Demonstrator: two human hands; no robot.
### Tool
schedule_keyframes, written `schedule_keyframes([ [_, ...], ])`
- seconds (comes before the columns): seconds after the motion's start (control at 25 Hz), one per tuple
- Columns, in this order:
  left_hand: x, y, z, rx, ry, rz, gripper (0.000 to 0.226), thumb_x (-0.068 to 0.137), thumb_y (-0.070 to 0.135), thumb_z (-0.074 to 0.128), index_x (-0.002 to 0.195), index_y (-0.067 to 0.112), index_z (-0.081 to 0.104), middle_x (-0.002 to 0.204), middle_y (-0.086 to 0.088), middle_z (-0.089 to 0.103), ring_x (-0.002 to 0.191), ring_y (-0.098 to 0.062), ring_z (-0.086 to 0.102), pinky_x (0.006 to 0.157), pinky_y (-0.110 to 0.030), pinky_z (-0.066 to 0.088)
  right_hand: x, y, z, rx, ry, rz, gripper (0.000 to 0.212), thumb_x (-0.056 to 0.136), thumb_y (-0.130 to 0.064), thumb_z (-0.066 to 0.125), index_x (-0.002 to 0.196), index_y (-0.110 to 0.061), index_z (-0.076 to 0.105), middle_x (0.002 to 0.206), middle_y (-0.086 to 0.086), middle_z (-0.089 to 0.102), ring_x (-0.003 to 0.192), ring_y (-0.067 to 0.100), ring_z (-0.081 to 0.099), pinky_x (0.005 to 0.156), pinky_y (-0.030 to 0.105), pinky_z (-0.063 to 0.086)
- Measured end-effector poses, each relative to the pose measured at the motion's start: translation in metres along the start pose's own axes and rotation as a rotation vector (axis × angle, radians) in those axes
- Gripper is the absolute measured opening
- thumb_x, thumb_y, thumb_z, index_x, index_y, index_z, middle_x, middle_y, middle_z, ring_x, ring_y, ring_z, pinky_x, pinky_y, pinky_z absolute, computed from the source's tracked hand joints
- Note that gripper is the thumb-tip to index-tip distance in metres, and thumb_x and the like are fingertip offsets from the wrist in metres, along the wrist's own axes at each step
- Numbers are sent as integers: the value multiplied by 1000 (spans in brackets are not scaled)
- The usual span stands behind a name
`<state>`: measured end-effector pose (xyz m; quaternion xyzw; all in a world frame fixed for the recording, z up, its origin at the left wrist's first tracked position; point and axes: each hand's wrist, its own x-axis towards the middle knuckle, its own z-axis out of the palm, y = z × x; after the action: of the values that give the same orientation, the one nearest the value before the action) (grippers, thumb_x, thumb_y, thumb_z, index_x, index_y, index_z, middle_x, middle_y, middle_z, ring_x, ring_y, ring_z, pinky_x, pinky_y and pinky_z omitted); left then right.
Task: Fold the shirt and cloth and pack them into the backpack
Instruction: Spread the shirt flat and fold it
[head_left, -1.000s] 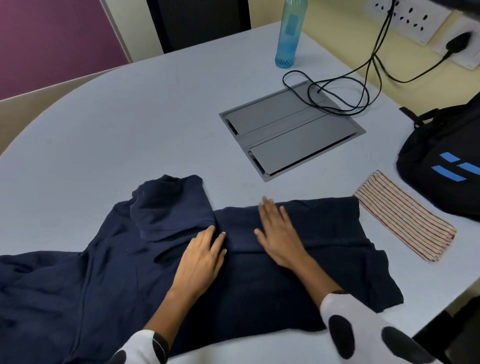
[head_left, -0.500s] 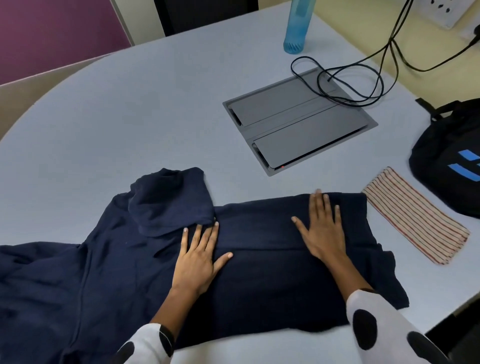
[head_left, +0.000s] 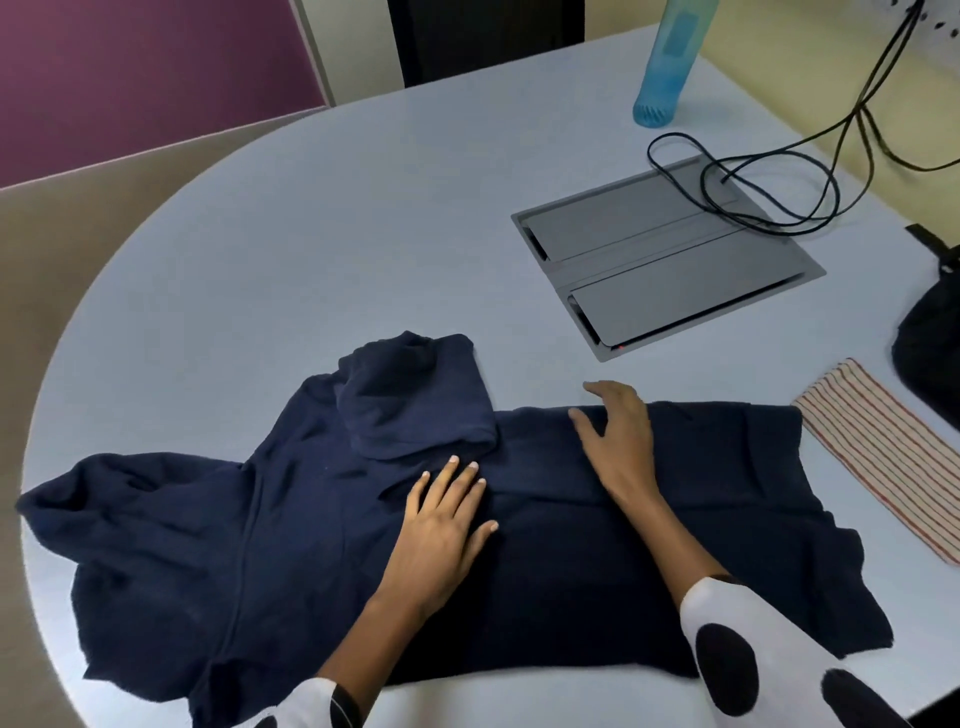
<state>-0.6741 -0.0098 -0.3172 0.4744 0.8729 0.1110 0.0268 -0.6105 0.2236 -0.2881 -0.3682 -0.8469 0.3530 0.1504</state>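
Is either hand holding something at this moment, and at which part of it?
Nothing is gripped. The left hand rests flat on the navy shirt near its hood; the right hand rests with relaxed fingers on the folded far edge.

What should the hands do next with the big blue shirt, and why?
Probably fold the left side over. The left hand lies flat on the navy shirt, the right hand rests at its far edge, and that right part looks folded already. The left part, with its sleeve, is spread out on the table.

Navy shirt (head_left: 260, 545) half-folded; striped cloth (head_left: 893, 467) beside black backpack (head_left: 930, 353).
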Motion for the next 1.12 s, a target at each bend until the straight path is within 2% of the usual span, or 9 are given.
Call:
schedule_keyframes([
  [0.08, -7, -10, -8, -36, 57, -2, 44, 95, 39, 37, 119, 14, 65, 135, -5, 55, 128, -24, 48, 105, -41, 31, -4, -38, 31, 54, -164, -143, 44, 85, -33, 68, 124, -16, 57, 134, 3, 47, 126, 15, 42, 101, 21, 30],
  [0.2, -13, -28, -21, -102, 99, -57, 37, 97, 32, 38, 113, 14, 66, 133, -8, 53, 109, -23, 56, 94, -39, 46, -8, -71, 69, -89, -390, -377, 48, 79, -36, 74, 121, -18, 61, 142, 3, 43, 131, 17, 37, 110, 30, 29],
  [0.28, -17, -39, -33, -197, 124, -140, 35, 98, 31, 38, 115, 14, 64, 130, -2, 51, 95, -18, 58, 85, -31, 49, -12, -80, 83, -164, -377, -494, 26, 82, -26, 72, 104, -13, 69, 137, 6, 50, 130, 22, 42, 110, 38, 34],
  [0.36, -16, -45, -44, -379, 161, -285, 29, 98, 29, 44, 117, 15, 61, 123, 6, 50, 90, -9, 58, 82, -27, 50, -16, -83, 83, -110, -329, -488, 10, 85, -18, 68, 90, -10, 70, 124, 4, 59, 120, 19, 53, 101, 35, 42],
  [0.52, 3, -45, -55, -1053, 206, -865, 33, 94, 33, 56, 120, 14, 56, 99, 2, 67, 91, -11, 66, 88, -36, 53, -27, -89, 67, 124, -384, -317, 8, 81, -13, 68, 80, -15, 61, 114, -5, 66, 116, 3, 55, 98, 21, 42],
  [0.64, 19, -45, -65, -1767, 267, -1150, 40, 90, 35, 62, 116, 6, 54, 104, -14, 68, 98, -24, 67, 86, -36, 55, -44, -98, 50, 229, -442, -231, 14, 76, -10, 66, 71, -16, 55, 120, -9, 65, 116, -4, 54, 99, 13, 38],
  [0.76, 23, -46, -78, -2037, 473, -1107, 31, 89, 23, 65, 114, 10, 55, 117, -11, 66, 97, -18, 68, 79, -28, 57, -63, -98, 31, 328, -436, -161, 13, 76, -4, 64, 72, -8, 52, 116, -14, 65, 111, -13, 53, 92, 2, 34],
  [0.92, 30, -33, -103, -2167, 545, -1050, 25, 87, 1, 60, 105, 18, 66, 118, -5, 63, 92, -11, 65, 79, -21, 54, -84, -84, 8, 420, -426, -129, 14, 76, 1, 64, 70, -3, 53, 107, -4, 70, 110, -8, 57, 92, 8, 40],
  [1.12, 38, 29, -148, -1822, 387, -753, 37, 86, -1, 59, 111, 24, 71, 94, 6, 68, 59, -3, 47, 46, -14, 38, -97, -69, -19, 501, -475, -77, 2, 84, -17, 72, 84, -15, 70, 100, -5, 73, 99, 3, 66, 94, 30, 52],
])
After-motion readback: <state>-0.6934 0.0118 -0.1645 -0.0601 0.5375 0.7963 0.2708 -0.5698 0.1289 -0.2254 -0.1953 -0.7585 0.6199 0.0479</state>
